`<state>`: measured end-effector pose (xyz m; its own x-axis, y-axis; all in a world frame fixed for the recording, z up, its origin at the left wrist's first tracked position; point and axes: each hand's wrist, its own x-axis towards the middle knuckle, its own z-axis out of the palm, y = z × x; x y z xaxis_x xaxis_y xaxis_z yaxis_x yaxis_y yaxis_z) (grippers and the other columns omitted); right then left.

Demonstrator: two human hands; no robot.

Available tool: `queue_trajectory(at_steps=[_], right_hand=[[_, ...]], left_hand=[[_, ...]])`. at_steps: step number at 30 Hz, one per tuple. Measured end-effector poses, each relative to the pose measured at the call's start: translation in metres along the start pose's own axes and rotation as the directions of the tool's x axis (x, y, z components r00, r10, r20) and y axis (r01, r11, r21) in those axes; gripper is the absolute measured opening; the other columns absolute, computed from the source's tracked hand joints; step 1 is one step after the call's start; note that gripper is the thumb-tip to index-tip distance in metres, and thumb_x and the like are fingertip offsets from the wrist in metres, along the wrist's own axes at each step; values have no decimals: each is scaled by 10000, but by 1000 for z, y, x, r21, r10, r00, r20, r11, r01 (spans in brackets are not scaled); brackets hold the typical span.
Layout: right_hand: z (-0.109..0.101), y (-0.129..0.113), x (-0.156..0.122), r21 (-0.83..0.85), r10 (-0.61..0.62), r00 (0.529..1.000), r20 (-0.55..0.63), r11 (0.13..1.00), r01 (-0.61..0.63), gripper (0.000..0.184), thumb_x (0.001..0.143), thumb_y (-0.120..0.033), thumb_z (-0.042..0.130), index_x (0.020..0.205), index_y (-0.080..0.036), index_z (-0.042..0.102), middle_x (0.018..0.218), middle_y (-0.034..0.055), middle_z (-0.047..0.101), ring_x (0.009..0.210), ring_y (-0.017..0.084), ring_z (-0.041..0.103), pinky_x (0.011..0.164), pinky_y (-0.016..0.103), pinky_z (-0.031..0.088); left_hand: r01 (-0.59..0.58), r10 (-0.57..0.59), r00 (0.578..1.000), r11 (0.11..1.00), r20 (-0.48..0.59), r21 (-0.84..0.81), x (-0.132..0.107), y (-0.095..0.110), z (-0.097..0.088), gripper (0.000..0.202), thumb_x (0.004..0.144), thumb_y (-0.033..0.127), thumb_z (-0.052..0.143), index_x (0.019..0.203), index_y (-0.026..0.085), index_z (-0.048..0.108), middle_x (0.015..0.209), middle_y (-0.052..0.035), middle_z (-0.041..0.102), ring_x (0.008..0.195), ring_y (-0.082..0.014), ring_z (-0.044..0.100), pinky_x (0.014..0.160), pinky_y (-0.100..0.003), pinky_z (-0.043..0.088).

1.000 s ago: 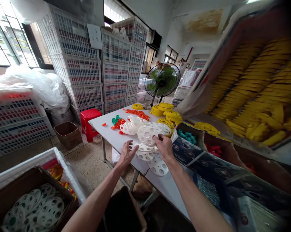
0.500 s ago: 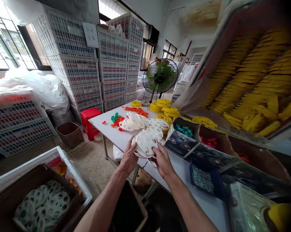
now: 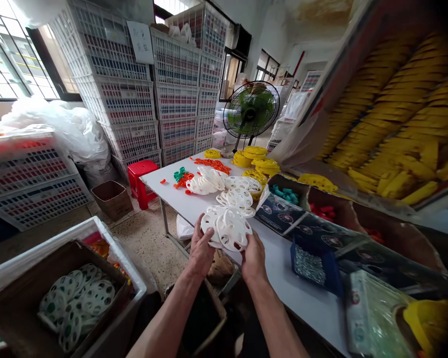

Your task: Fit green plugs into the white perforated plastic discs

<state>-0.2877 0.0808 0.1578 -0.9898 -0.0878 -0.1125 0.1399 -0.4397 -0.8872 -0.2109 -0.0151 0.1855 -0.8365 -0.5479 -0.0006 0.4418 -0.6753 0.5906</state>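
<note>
My left hand (image 3: pixel 200 249) and my right hand (image 3: pixel 254 256) both grip a bunch of white perforated plastic discs (image 3: pixel 228 228), held upright over the near edge of the white table (image 3: pixel 283 278). More white discs (image 3: pixel 239 197) lie on the table just beyond, with another heap (image 3: pixel 205 182) farther back. Orange pieces (image 3: pixel 211 165) and green pieces (image 3: pixel 179 173) lie scattered near the far end.
A cardboard box of white discs (image 3: pixel 77 304) sits low at my left. Boxes with teal (image 3: pixel 285 195) and red parts (image 3: pixel 323 212), and a blue tray (image 3: pixel 313 266), line the table's right. Yellow discs (image 3: pixel 256 159), a fan (image 3: pixel 251 110), stacked crates (image 3: pixel 134 94) and a red stool (image 3: pixel 142 179) stand behind.
Both hands gathered loose white discs off the table, stacked them together and drew them back toward me to the table's near edge.
</note>
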Motion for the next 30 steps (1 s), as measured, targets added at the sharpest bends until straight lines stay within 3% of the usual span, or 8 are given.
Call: queue_trajectory(at_steps=[7,11,18,23,26,30], right_hand=[[-6,3,-9,135,67,997,-49,989,-60,543,697,-293,627,1233,-222,679,1147,40,754,1015,248,711,754,339,594],[-13,-5,-5,173,90,992,-87,982,-74,525,691,-261,640,1211,-206,692,1019,40,772,928,243,720,655,313,588],[3,-12,-4,79,-50,999,-12,996,50,526,686,-267,602,1199,-208,699,1079,36,762,997,229,704,752,304,584],[6,0,-11,65,12,1000,-12,998,-11,481,661,-254,619,1131,-213,717,1111,22,751,1019,209,685,788,278,559],[3,3,-16,131,8,999,-32,991,-4,422,663,-247,613,1072,-212,715,1034,7,753,936,196,686,753,277,554],[3,6,-19,207,10,1000,27,978,-15,355,659,-228,619,1003,-200,705,899,-10,729,808,180,663,686,278,545]], left_hand=[[-8,8,1000,1000,9,1,-7,-1,-1,759,760,179,815,1434,302,488,1454,-75,592,1291,-261,588,1039,-351,493],[-2,2,1000,1000,1,1,-8,0,-8,718,776,196,801,1423,303,509,1444,-73,601,1272,-264,602,1026,-359,498],[67,-66,995,998,73,-18,-16,-1,-7,531,877,321,702,1385,250,566,1414,-91,630,1292,-284,588,1038,-399,494],[97,-96,993,995,64,-13,-21,-1,-5,515,884,361,694,1366,225,578,1347,-104,672,1261,-289,609,1026,-399,496],[94,-94,995,995,39,-16,-22,-2,-4,514,883,398,690,1351,216,585,1283,-105,702,1191,-285,647,978,-392,520],[96,-99,994,994,51,43,-23,-3,-1,494,858,389,725,1302,193,631,1209,-101,730,1100,-267,682,910,-349,540]])
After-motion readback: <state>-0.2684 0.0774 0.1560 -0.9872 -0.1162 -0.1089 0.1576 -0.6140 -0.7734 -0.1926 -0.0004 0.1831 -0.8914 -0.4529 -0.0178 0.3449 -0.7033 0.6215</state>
